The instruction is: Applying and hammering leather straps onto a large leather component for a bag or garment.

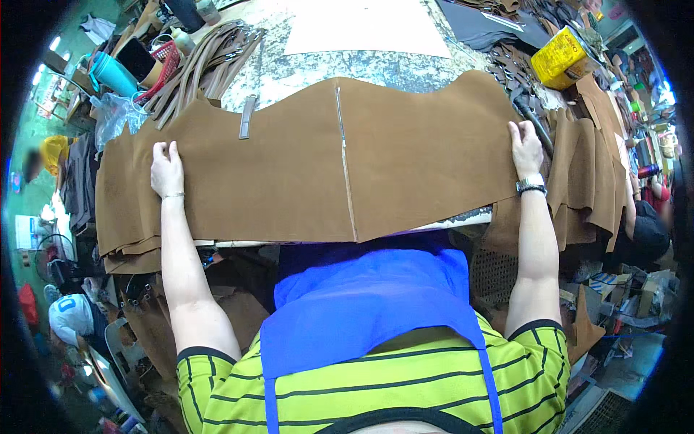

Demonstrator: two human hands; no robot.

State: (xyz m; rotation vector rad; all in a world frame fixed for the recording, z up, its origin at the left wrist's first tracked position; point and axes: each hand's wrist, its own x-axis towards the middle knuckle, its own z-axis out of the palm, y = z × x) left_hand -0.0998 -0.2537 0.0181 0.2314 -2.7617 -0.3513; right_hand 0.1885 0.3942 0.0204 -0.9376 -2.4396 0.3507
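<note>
A wide sheet of brown leather [267,173] lies across the table in front of me, with wavy far edges. A pale, uneven line [343,155] runs down its middle from the far edge to the near one. My left hand [167,170] is closed with fingers curled, gripping the leather on its left part. At the sheet's right end, my right hand [528,150] pinches the leather's edge, a watch [530,185] on that wrist. A small grey strip [246,117] rests on the leather's far left part. The undersides of both grips are hidden.
Brown straps [206,69] lie at the far left beside a turquoise tumbler [114,74] and red basket [160,69]. A white sheet [367,27] is at the back. A yellow can [564,58] stands far right, above more draped leather [585,170]. People work on both sides.
</note>
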